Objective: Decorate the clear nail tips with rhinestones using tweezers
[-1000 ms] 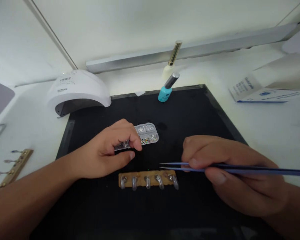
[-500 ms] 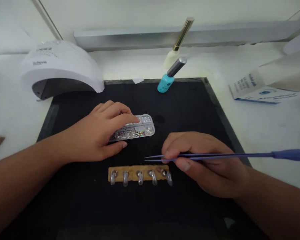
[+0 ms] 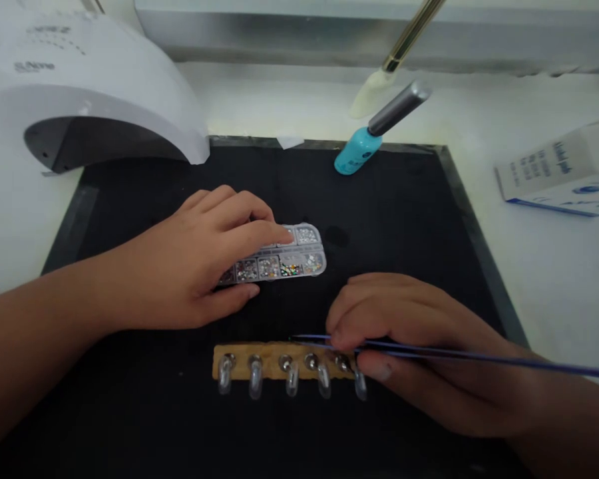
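Observation:
My left hand (image 3: 214,256) rests over the left part of a clear compartment case (image 3: 299,253) of small rhinestones, fingers spread, index fingertip on its upper row. My right hand (image 3: 414,332) pinches purple tweezers (image 3: 429,353) between thumb and fingers. The tweezer tips point left, at the back edge of a tan strip (image 3: 272,350); whether they hold anything is too small to tell. Several clear nail tips (image 3: 292,379) stand on round metal bases along the strip, their ends toward me. My right thumb is close to the rightmost one.
Everything near my hands lies on a black mat (image 3: 259,179). A white nail lamp (image 3: 110,73) stands at the back left. Behind the case are a turquoise bottle (image 3: 358,152) and a pale bottle (image 3: 372,93). A white box (image 3: 564,173) lies at the right.
The view has moved closer and shifted. The tweezer tips have come down toward me, from behind the strip to its back edge. My left hand stays on the case.

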`<state>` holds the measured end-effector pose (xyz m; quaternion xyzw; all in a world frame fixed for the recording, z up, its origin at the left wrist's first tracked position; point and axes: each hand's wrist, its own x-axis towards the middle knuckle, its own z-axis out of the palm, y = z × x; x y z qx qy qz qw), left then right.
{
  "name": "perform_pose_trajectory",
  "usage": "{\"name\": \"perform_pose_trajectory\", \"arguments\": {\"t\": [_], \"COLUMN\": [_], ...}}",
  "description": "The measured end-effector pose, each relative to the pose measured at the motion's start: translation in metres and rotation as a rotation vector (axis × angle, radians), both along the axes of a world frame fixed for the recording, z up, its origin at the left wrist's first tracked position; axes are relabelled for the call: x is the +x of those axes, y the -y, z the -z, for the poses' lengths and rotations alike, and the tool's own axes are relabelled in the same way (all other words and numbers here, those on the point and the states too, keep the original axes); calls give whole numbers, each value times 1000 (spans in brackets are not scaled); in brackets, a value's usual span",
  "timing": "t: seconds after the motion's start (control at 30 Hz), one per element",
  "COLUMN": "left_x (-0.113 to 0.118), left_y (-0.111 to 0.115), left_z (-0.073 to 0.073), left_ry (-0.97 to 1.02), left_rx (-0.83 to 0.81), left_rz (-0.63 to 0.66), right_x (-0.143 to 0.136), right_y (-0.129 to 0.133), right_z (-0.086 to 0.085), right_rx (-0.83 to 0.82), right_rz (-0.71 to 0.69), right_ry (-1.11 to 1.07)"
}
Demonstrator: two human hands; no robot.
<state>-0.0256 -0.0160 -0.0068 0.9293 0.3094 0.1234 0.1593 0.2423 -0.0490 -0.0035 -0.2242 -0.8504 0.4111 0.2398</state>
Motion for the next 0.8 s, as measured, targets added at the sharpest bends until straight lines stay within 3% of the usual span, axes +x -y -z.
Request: {"name": "perform_pose_trajectory", "arguments": {"t": [0.8], "left_x": [0], "left_y": [1], "left_z": [-1], "left_ry": [-10], "left_rx": [11], "left_rz": [-8], "right_x": [-2], "right_y": [-1], "right_z": [0], "right_rx": [10], "right_rz": [-56], "right_ry": [-3]}}
